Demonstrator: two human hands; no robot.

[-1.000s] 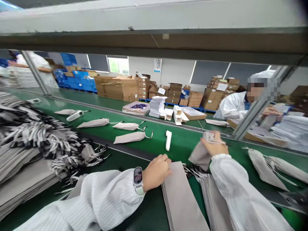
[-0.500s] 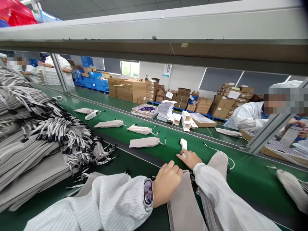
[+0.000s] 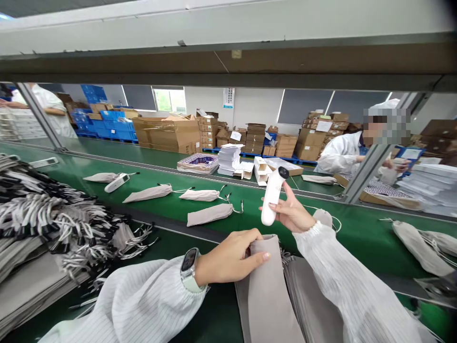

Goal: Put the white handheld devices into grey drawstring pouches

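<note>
At far left, a heap of empty grey drawstring pouches (image 3: 43,224) lay on the bench, cords tangled. On the green conveyor belt (image 3: 357,238) beyond it, several filled pouches (image 3: 209,214) lay well apart, cords trailing; one white device (image 3: 117,182) lay unbagged beside a pouch near the belt's far left.

The left hand (image 3: 232,257) was closed in a pinch on the mouth of the top pouch (image 3: 267,286) of a flat stack directly in front of the person, thumb over the edge and fingers curled beneath. That pouch lay flat and appeared empty.

The right hand (image 3: 293,214) was raised above the belt, fingers wrapped partly round the lower body of a white handheld device (image 3: 272,195), dark tip uppermost, held just above and beyond the pouch mouth, not touching it.

Judged status: device picked up and pouch gripped; insertion and cord closure not yet done.

Further right, two more filled pouches (image 3: 414,247) lay on the belt. Across the line, a co-worker in white (image 3: 342,152) stood near stacked cartons (image 3: 314,143).
</note>
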